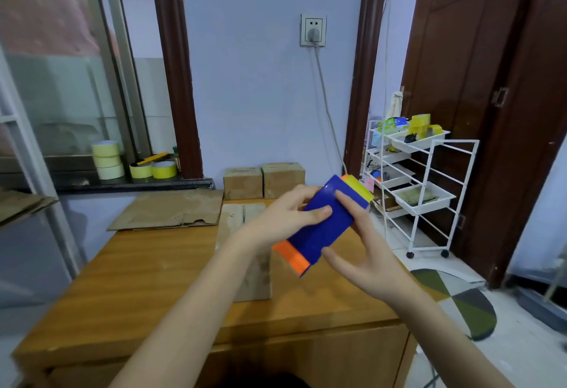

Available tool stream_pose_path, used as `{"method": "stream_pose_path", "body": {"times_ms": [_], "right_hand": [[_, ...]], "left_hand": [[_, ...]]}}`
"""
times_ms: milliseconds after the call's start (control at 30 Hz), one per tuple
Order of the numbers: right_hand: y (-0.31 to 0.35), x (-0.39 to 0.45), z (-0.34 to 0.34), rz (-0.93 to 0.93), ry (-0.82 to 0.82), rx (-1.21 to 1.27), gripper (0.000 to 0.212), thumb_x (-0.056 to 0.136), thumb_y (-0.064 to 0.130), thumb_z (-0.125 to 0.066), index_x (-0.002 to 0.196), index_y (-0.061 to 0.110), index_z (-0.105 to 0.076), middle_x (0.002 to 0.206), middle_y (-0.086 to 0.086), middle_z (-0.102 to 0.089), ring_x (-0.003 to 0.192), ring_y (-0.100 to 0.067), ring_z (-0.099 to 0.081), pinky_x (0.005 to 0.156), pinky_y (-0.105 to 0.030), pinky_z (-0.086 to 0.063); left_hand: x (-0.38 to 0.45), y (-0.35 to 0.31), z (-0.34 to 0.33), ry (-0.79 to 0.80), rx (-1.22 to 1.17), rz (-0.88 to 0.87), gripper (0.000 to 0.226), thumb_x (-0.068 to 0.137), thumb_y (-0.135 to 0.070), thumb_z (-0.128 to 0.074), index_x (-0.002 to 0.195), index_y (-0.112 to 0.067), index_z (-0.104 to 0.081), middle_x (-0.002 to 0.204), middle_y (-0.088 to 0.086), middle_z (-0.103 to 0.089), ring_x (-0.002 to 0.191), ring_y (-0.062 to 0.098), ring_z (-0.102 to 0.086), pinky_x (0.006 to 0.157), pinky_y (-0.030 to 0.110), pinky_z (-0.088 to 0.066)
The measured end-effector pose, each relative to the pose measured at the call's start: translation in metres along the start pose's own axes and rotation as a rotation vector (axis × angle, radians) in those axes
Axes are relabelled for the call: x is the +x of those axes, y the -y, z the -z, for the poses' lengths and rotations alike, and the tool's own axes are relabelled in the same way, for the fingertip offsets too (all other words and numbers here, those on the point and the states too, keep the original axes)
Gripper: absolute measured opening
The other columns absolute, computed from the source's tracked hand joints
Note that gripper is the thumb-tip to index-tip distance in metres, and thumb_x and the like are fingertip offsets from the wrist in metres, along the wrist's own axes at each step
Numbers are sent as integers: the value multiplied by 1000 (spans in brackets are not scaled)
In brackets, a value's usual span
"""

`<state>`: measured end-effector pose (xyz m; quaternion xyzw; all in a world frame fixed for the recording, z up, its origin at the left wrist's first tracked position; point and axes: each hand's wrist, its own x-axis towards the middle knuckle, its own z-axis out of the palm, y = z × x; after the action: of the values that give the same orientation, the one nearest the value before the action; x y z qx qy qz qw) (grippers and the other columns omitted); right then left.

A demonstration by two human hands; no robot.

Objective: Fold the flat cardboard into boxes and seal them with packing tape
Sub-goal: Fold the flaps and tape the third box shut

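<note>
— What have you got in your hands?

— A blue tape dispenser (pixel 322 225), orange at the near end, yellow at the far end. I hold it tilted in the air over the table (pixel 159 265). My left hand (pixel 285 219) grips it from the left, thumb laid across its top face. My right hand (pixel 365 252) cups it from the right, index finger on top and thumb under the near end.

— And the cardboard?

— One folded box (pixel 251 265) stands on the table right under my hands, its top flaps closed. Flat cardboard (pixel 171 209) lies at the far left of the table. Two finished boxes (pixel 264 182) sit side by side against the wall.

— Spare tape?

— Rolls (pixel 107 159) are stacked on the window sill, and more rolls sit on the white cart (pixel 429 173) to the right.
</note>
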<state>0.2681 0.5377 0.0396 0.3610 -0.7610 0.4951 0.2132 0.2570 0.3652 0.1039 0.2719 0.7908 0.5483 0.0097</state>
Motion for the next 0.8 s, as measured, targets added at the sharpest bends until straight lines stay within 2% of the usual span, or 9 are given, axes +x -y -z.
{"method": "stream_pose_path", "body": {"times_ms": [67,133,200,333,400,500,600,700,800], "right_hand": [[7,8,-11,1,18,16,83,79,33,-69,140,54,-17,133,42,-37,119,0,-51,95,-23,-48],[8,16,-19,-4,4,24,89,77,37,-68,140,54,-8,132,48,-32,116,8,-52,92,-19,-48],[8,21,-27,-3,-10,32,87,77,37,-68,138,55,-9,130,51,-31,114,13,-51,90,-14,-47],[13,31,-44,27,-105,40,71,73,25,-69,127,46,-28,113,44,-46,97,2,-61,78,-15,-50],[17,39,-50,42,-221,89,63,69,25,-68,122,37,-37,110,38,-49,96,0,-60,79,-15,-48],[20,50,-54,31,-381,223,66,72,13,-70,125,33,-36,110,35,-51,102,-5,-61,82,-20,-50],[24,55,-60,7,-515,328,64,70,25,-71,123,34,-37,120,16,-46,106,-8,-58,80,-20,-51],[29,57,-72,0,-615,331,57,66,37,-67,114,33,-36,116,10,-39,96,6,-52,77,-14,-47],[29,55,-86,-18,-652,360,52,71,22,-69,111,28,-35,112,12,-38,90,11,-51,74,-12,-46]], "left_hand": [[-4,-6,3,40,-48,56,11,96,-19,-53,104,-25,-57,117,0,-43,108,10,-52,95,23,-45],[-6,-10,3,46,39,101,19,100,-22,-46,119,-19,-49,122,-2,-36,109,5,-46,97,20,-39],[-7,-12,3,8,92,144,28,101,-21,-41,128,-14,-39,130,-2,-31,108,5,-44,89,17,-38],[-9,-10,8,-107,-89,216,26,94,-7,-40,115,-22,-35,120,1,-41,92,1,-47,71,13,-40],[-16,-7,16,-188,-188,209,25,95,-7,-40,112,-25,-38,117,-5,-45,92,-4,-47,72,11,-40],[-35,10,36,-371,-51,193,29,99,-20,-41,128,-18,-39,119,-9,-46,101,2,-49,79,16,-39],[-58,30,49,-578,-84,247,14,100,-22,-42,103,-17,-55,101,2,-60,83,10,-58,72,23,-48],[-73,41,41,-528,-142,349,25,101,-32,-38,98,-18,-59,91,3,-68,71,10,-61,64,22,-47],[-77,44,29,-516,-435,388,39,100,-42,-37,101,-12,-61,80,6,-72,64,13,-64,56,21,-46]]}}
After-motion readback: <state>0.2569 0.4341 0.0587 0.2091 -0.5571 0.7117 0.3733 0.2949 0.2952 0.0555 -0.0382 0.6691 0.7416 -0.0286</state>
